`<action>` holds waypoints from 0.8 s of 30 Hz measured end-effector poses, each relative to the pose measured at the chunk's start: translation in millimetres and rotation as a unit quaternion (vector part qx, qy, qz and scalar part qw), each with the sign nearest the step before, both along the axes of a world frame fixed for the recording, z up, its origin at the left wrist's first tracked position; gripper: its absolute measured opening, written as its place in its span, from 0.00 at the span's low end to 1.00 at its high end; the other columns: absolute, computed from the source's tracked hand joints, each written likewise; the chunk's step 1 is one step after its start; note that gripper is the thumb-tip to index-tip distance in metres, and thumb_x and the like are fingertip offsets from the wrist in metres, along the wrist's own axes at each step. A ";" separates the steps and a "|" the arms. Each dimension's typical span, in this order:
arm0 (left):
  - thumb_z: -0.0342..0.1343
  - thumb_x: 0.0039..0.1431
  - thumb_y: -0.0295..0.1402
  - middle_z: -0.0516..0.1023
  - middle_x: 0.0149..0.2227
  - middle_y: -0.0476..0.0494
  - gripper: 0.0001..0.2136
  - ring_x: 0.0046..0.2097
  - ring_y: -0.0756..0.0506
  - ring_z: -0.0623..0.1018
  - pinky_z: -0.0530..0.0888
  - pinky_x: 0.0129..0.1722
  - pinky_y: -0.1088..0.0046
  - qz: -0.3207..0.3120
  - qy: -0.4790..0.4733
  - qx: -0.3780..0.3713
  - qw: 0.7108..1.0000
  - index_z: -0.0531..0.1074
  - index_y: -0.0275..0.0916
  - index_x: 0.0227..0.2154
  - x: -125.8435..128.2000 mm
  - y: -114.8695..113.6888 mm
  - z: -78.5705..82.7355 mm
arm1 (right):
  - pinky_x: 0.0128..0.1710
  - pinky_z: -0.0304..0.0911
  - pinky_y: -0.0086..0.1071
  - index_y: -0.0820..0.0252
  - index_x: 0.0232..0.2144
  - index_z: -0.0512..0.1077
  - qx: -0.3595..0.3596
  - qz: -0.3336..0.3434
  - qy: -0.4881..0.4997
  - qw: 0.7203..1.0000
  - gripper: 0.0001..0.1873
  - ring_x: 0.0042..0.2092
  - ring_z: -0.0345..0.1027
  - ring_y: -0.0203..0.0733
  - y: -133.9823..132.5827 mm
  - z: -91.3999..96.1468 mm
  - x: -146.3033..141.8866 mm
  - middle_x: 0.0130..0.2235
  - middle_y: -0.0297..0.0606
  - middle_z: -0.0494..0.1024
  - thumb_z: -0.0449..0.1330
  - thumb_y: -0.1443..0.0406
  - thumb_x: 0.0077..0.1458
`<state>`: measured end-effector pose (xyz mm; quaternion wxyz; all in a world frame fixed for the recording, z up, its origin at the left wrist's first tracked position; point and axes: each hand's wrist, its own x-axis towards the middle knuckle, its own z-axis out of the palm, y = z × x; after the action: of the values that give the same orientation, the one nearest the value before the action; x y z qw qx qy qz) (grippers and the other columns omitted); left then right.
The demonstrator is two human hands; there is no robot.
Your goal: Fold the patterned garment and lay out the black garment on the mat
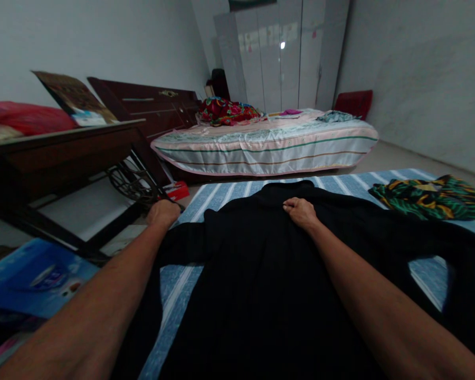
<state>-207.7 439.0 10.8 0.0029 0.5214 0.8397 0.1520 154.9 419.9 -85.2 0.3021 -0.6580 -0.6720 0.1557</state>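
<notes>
A black long-sleeved garment (257,274) lies spread over a blue and white striped cloth (221,194), its collar at the far edge. My left hand (164,212) is closed on the sleeve at the left, holding it out past the cloth's edge. Toward the collar, my right hand (300,211) pinches the fabric of the same garment. The other sleeve stretches off to the right with a bend, and the striped cloth shows through the gap. The near end of the garment runs out of view.
Dark wooden table (63,142) with a red bag (31,120) stands left, above a blue box (39,277). Ahead is a bed (269,153) with a floral quilt (227,112). Green and yellow patterned cloth (439,196) lies at right. Pale wardrobe (269,58) stands behind.
</notes>
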 end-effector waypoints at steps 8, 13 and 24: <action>0.53 0.47 0.27 0.77 0.40 0.32 0.09 0.47 0.32 0.73 0.71 0.40 0.59 0.017 0.100 -0.058 0.993 0.75 0.33 0.32 -19.5 -25.4 -21.8 | 0.51 0.60 0.33 0.51 0.41 0.77 -0.005 -0.012 0.006 1.000 0.13 0.49 0.69 0.42 -2.5 -2.0 1.6 0.46 0.32 0.78 0.56 0.62 0.55; 0.51 0.49 0.25 0.74 0.48 0.35 0.14 0.53 0.35 0.70 0.67 0.50 0.61 -0.092 0.167 0.012 0.981 0.75 0.37 0.38 3.6 -39.2 -14.5 | 0.51 0.60 0.33 0.50 0.41 0.77 -0.003 -0.016 0.009 1.000 0.13 0.49 0.70 0.42 -3.5 -3.4 2.4 0.46 0.31 0.78 0.56 0.62 0.55; 0.49 0.58 0.29 0.77 0.41 0.44 0.08 0.45 0.47 0.73 0.69 0.47 0.70 -0.496 0.009 0.087 0.864 0.74 0.40 0.33 94.4 -152.8 -31.2 | 0.50 0.61 0.35 0.55 0.42 0.77 -0.001 -0.008 0.008 1.000 0.14 0.49 0.70 0.44 -2.2 -7.3 2.9 0.46 0.36 0.78 0.56 0.63 0.54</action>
<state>-113.4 286.2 -20.3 0.0253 0.8685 0.4537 0.1982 157.9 417.7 -92.4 0.3080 -0.6623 -0.6641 0.1594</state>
